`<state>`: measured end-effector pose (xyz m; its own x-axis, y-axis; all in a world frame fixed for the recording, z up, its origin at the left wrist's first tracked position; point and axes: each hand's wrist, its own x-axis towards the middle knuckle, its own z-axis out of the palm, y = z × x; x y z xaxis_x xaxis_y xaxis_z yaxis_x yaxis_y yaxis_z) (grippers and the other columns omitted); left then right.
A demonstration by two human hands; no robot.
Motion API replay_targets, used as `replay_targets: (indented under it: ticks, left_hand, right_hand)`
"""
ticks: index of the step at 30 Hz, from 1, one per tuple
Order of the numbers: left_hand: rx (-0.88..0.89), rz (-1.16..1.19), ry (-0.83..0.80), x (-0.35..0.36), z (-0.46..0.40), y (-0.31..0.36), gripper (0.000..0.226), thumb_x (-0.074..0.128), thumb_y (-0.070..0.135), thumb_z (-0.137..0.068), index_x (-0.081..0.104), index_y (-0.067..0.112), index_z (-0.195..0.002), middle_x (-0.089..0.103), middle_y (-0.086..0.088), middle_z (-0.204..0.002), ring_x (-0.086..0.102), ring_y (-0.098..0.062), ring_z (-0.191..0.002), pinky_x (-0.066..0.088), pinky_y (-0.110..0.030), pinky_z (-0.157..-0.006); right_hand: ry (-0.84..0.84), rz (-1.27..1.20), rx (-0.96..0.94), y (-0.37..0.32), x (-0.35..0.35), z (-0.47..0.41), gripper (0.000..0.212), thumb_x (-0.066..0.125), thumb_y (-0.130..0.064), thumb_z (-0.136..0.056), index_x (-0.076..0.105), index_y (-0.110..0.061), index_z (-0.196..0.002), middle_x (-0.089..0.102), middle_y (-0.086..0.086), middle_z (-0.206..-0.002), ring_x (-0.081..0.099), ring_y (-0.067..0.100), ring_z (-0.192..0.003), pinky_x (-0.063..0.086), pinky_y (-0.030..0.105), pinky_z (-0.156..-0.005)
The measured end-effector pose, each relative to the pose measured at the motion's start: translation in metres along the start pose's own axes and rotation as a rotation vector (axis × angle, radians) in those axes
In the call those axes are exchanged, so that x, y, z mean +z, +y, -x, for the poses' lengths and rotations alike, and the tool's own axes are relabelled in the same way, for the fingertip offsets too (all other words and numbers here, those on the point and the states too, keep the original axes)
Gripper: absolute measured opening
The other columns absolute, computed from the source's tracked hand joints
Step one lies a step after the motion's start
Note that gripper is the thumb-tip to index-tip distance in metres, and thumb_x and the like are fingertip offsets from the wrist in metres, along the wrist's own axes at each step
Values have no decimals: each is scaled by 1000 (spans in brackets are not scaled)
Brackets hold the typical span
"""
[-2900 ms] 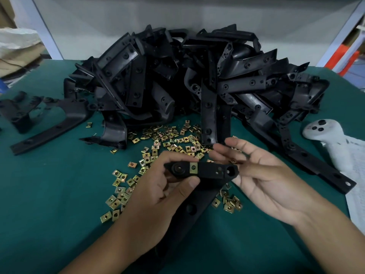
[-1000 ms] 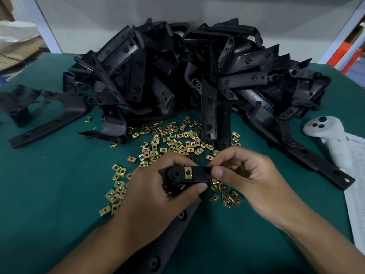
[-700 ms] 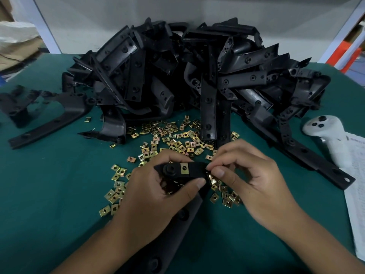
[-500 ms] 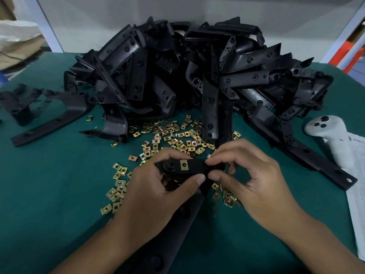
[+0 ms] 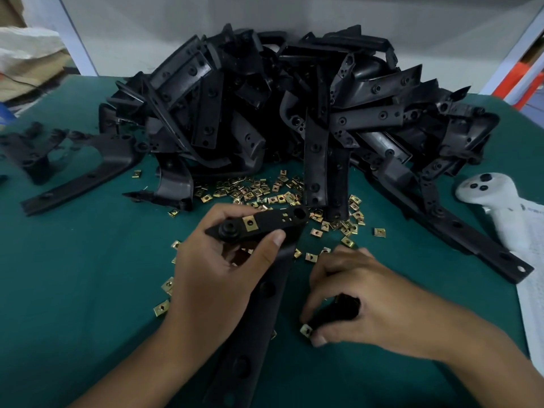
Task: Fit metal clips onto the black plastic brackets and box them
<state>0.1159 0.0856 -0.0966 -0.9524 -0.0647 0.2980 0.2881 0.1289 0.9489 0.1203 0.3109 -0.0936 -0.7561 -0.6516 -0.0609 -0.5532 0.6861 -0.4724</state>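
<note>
My left hand (image 5: 217,278) grips a long black plastic bracket (image 5: 265,293) by its upper end, above the green table. One brass metal clip (image 5: 250,223) sits fitted on that end, beside a round boss. Down on the table to the right, my right hand (image 5: 362,298) pinches a loose brass clip (image 5: 306,330) between thumb and forefinger. Several more loose clips (image 5: 259,191) lie scattered across the cloth in front of a big heap of black brackets (image 5: 294,113).
A white handheld controller (image 5: 494,201) lies at the right on a sheet of paper (image 5: 532,301). Separate black brackets (image 5: 82,175) lie at the left. Another long bracket (image 5: 471,240) stretches toward the right edge. Cardboard and a white bag sit beyond the table's left corner.
My right hand has left the bracket's end and dropped to the table, where it now pinches a loose clip. My left hand still holds the bracket, tilted slightly.
</note>
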Motion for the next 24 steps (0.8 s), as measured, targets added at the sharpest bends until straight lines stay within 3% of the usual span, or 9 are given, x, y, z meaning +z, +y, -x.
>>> replay_targets:
  ticks: [4, 8, 10, 12, 16, 18, 20, 24]
  left_hand:
    - [14, 6, -51, 1, 2, 0, 23, 79, 36, -83, 63, 30, -99, 77, 15, -88, 74, -5, -77, 53, -12, -65]
    - [20, 31, -111, -1, 3, 0, 23, 75, 40, -81, 64, 31, -99, 76, 11, -90, 75, -9, -80, 57, -17, -68]
    - [19, 26, -165, -1, 5, 1, 23, 76, 42, -81, 64, 34, -99, 75, 8, -90, 75, -13, -79, 59, -21, -67]
    - [29, 4, -218, -1, 6, 1, 24, 76, 43, -81, 64, 34, -100, 75, 7, -90, 74, -13, -79, 57, -20, -67]
    - [84, -66, -313, 0, 8, 2, 22, 75, 41, -83, 64, 34, -102, 74, 11, -93, 72, -11, -86, 54, -14, -72]
    - [93, -84, -332, 0, 8, 2, 22, 75, 40, -84, 64, 33, -102, 73, 11, -93, 71, -12, -86, 54, -15, -72]
    - [91, -85, -345, 0, 8, 2, 22, 75, 40, -84, 65, 33, -102, 73, 10, -92, 71, -13, -85, 54, -16, -71]
    - [86, -86, -368, -1, 8, 1, 23, 76, 41, -84, 64, 34, -102, 73, 9, -93, 71, -14, -86, 55, -22, -71]
  right_hand:
    - [67, -56, 12, -1, 1, -3, 20, 68, -59, -85, 65, -44, -97, 58, -26, -94, 54, 3, -99, 35, 13, -81]
    - [349, -279, 170, 4, -4, -4, 12, 71, -41, -90, 64, -43, -100, 59, -15, -80, 57, 12, -72, 39, 19, -56]
    - [461, -438, 225, 7, -8, -4, 15, 67, -41, -92, 67, -41, -107, 57, -13, -74, 53, 5, -67, 41, 21, -57]
    - [512, -661, 236, 7, -11, -4, 12, 66, -37, -93, 70, -36, -104, 57, -16, -72, 52, 1, -69, 42, 13, -62]
    - [507, -1048, 187, 3, -16, -5, 16, 71, -32, -87, 71, -31, -103, 65, -13, -76, 52, 10, -74, 44, 20, -66]
    - [502, -1099, 167, 1, -17, -5, 23, 77, -43, -83, 73, -30, -102, 65, -13, -75, 51, 14, -76, 43, 25, -66]
    - [501, -1100, 151, -1, -16, -6, 30, 79, -53, -77, 75, -30, -96, 64, -14, -73, 53, 9, -72, 45, 20, -66]
    - [486, -1138, 121, -4, -15, -7, 30, 81, -54, -73, 74, -28, -88, 66, -10, -74, 55, 5, -66, 46, 15, -61]
